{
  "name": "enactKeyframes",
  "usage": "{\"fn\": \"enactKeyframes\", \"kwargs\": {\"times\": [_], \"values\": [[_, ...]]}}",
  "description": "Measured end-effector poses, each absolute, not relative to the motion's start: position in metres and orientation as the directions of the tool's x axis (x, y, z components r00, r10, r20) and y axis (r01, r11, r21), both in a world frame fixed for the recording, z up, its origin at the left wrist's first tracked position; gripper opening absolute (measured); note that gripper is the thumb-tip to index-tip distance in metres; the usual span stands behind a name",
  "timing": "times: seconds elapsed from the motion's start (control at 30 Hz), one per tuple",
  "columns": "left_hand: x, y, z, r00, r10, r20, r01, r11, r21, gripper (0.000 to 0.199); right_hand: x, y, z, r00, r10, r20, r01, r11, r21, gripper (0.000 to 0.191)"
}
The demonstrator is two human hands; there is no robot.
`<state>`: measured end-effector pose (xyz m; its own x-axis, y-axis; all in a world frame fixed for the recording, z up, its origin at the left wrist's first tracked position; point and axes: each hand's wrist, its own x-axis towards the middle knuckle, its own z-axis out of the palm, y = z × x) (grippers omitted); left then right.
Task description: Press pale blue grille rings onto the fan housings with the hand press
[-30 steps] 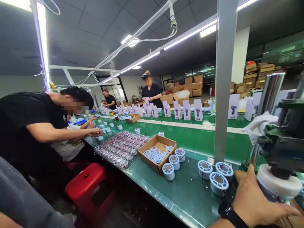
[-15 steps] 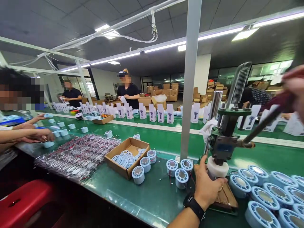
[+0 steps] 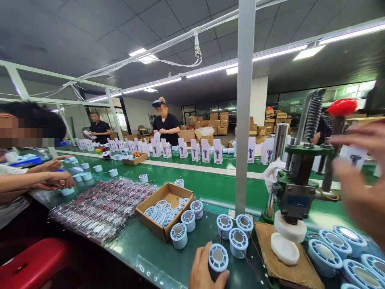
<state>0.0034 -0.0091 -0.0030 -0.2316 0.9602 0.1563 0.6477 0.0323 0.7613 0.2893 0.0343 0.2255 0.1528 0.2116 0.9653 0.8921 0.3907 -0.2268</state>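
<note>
Right of the press, I see my right grip blurred and cropped; left of it, the bottom edge cuts my left grip, which partly hides a blue part.

Through my head view, the left hand grips 1 pale-blue part near 3 similar parts; the right hand, blurred, is raised beside the lever press.

A press and long workbench show a factory.
</note>
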Motion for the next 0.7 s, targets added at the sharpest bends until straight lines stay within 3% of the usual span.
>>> {"fn": "enactKeyframes", "kwargs": {"times": [0.1, 0.2, 0.27, 0.33, 0.47, 0.6, 0.7], "values": [[0.003, 0.000, 0.016, -0.211, 0.971, 0.111, 0.621, 0.046, 0.782, 0.079, 0.223, 0.019, 0.148, -0.085, 0.380, 0.921, 0.748, 0.635, -0.193, 0.026], [-0.004, 0.004, 0.033, -0.096, 0.991, 0.096, 0.610, -0.017, 0.792, 0.083, 0.171, 0.029, 0.080, -0.246, 0.474, 0.845, 0.690, 0.699, -0.191, 0.030], [-0.029, 0.010, 0.051, -0.059, 0.982, 0.181, 0.685, -0.092, 0.723, 0.061, 0.149, 0.036, 0.047, -0.296, 0.542, 0.787, 0.673, 0.703, -0.231, 0.034], [-0.068, 0.025, 0.077, -0.078, 0.954, 0.288, 0.809, -0.108, 0.578, 0.039, 0.131, 0.036, 0.027, -0.375, 0.615, 0.694, 0.640, 0.713, -0.286, 0.041], [-0.151, 0.081, 0.117, -0.095, 0.981, 0.169, 0.864, -0.003, 0.504, 0.019, 0.080, 0.018, 0.012, -0.571, 0.680, 0.460, 0.577, 0.731, -0.365, 0.053], [-0.190, 0.119, 0.119, 0.011, 0.999, -0.037, 0.886, 0.007, 0.463, 0.024, 0.017, 0.013, 0.014, -0.401, 0.811, 0.426, 0.669, 0.577, -0.468, 0.062], [-0.202, 0.127, 0.111, 0.030, 0.997, -0.065, 0.896, 0.002, 0.443, 0.024, -0.015, 0.021, 0.015, -0.239, 0.896, 0.374, 0.719, 0.422, -0.552, 0.066]]}}
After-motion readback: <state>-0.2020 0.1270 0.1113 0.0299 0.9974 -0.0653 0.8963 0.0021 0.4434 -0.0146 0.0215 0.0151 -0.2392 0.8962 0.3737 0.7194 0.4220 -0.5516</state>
